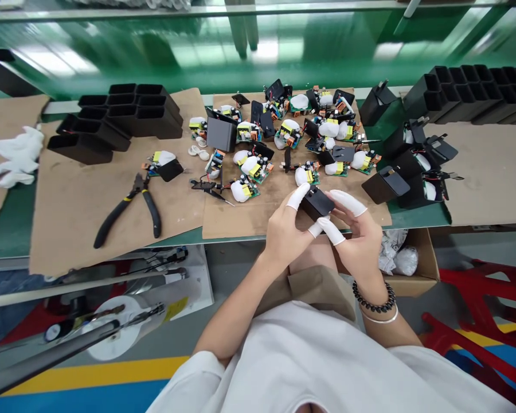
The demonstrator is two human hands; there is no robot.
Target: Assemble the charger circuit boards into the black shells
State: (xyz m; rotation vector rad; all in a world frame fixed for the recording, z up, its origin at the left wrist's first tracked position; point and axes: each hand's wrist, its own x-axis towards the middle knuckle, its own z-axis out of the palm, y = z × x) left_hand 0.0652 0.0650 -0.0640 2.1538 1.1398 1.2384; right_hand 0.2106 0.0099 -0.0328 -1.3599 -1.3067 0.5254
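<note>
Both my hands hold one small black plastic housing (317, 202) just above the near edge of a brown cardboard sheet (241, 215). My left hand (289, 226) pinches it from the left, its fingertips in white finger cots. From the right, my right hand (356, 235) grips it, also with cots, a bead bracelet on the wrist. Just beyond lies a pile of green circuit boards with white and yellow parts (301, 135) mixed with black covers.
Black pliers (131, 209) lie on cardboard to the left. Stacked black housings stand at back left (116, 117) and back right (468, 92). Filled housings (406, 169) sit at right. White gloves (17, 158) lie far left. A cardboard box (413, 261) sits below the bench.
</note>
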